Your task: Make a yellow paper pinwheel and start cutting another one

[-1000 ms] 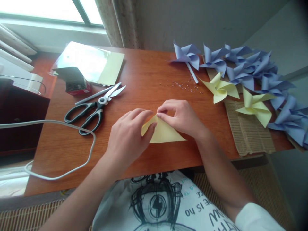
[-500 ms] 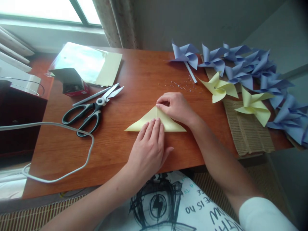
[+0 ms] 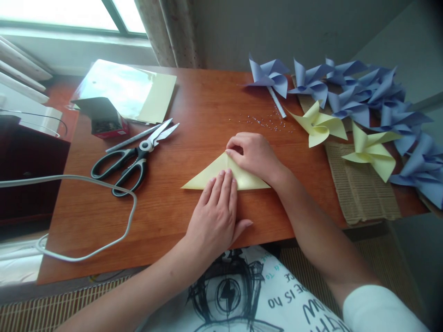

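A pale yellow paper sheet (image 3: 204,178), folded into a flat triangle, lies on the wooden table (image 3: 207,106) in front of me. My left hand (image 3: 216,212) rests flat, fingers together, pressing on the triangle's lower edge. My right hand (image 3: 254,154) pinches the triangle's top corner with thumb and fingertips, holding it down against the table.
Black-handled scissors (image 3: 133,154) and a pen lie left of the paper. A small red box (image 3: 105,122) and a stack of yellow sheets (image 3: 138,92) sit at the back left. A white cable (image 3: 104,216) loops on the left. Several blue pinwheels (image 3: 353,90), two yellow pinwheels (image 3: 320,124), corrugated cardboard (image 3: 360,189) and small pins (image 3: 266,122) lie right.
The raised paper flap has been laid flat into a full triangle. My left hand moved from the flap's left side down to the lower edge and pressed there.
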Demonstrator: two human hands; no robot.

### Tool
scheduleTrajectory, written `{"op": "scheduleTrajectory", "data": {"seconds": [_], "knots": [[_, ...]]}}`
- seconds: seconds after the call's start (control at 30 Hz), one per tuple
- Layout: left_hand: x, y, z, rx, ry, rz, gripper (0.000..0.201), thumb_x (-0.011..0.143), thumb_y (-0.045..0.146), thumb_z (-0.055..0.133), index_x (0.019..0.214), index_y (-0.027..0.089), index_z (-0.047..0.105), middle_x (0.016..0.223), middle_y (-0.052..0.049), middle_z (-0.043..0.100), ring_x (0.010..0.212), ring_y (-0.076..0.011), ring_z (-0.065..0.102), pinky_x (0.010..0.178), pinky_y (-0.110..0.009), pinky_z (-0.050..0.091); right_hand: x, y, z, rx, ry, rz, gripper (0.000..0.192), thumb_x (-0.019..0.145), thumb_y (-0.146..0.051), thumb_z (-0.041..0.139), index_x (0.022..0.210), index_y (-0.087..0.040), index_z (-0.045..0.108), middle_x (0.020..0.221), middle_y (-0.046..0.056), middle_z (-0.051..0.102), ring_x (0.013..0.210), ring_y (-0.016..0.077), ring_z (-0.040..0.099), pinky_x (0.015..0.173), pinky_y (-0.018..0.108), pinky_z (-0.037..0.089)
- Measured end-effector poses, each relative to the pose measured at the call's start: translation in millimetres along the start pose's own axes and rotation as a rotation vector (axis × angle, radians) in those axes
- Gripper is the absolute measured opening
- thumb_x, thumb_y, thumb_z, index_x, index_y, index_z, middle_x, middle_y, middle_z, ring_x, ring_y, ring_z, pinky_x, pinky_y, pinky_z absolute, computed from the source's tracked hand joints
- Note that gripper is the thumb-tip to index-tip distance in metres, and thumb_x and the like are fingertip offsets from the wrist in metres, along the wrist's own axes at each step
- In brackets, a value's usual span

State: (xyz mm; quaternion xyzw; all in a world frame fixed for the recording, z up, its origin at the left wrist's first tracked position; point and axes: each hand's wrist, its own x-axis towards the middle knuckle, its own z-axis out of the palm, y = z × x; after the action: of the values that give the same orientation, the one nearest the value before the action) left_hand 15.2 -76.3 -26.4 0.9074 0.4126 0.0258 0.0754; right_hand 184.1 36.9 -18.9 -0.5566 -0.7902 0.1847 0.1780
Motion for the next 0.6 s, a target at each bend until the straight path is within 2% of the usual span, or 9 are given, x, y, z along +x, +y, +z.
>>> {"op": "scheduleTrajectory", "data": {"seconds": [0.27, 0.43, 0.6], "knots": [[-2.6, -1.0, 5.8, -0.026, 0.0, 0.004, 0.099, 0.095, 0.071, 0.035, 0.155, -0.008, 0.028, 0.165, -0.029, 0.02, 0.156, -0.0405, 0.015, 0.128, -0.051, 0.016, -3.0, -3.1, 4.6, -0.119, 0.019, 0.003, 0.007, 0.091, -0.018, 0.065, 0.085, -0.02, 0.069, 0.088, 0.004, 0.07, 0.084, 0.0216, 0.061, 0.071, 0.032, 0.038], [-1.8, -1.4, 7.9, -0.045, -0.001, 0.0, 0.1, 0.095, 0.071, 0.036, 0.155, -0.007, 0.027, 0.166, -0.03, 0.019, 0.156, -0.0408, 0.014, 0.128, -0.051, 0.014, -3.6, 1.3, 5.9, -0.079, 0.049, 0.019, 0.003, 0.09, -0.02, 0.069, 0.089, -0.021, 0.066, 0.09, 0.004, 0.068, 0.085, 0.0214, 0.059, 0.072, 0.031, 0.038], [-3.2, -3.6, 8.4, -0.079, 0.006, 0.024, 0.104, 0.093, 0.075, 0.036, 0.155, -0.007, 0.028, 0.166, -0.031, 0.017, 0.156, -0.0422, 0.012, 0.127, -0.053, 0.012, -2.1, 5.6, 6.0, -0.015, 0.03, 0.006, 0.007, 0.09, -0.019, 0.07, 0.084, -0.02, 0.067, 0.085, 0.003, 0.067, 0.082, 0.0203, 0.058, 0.075, 0.031, 0.039]]}}
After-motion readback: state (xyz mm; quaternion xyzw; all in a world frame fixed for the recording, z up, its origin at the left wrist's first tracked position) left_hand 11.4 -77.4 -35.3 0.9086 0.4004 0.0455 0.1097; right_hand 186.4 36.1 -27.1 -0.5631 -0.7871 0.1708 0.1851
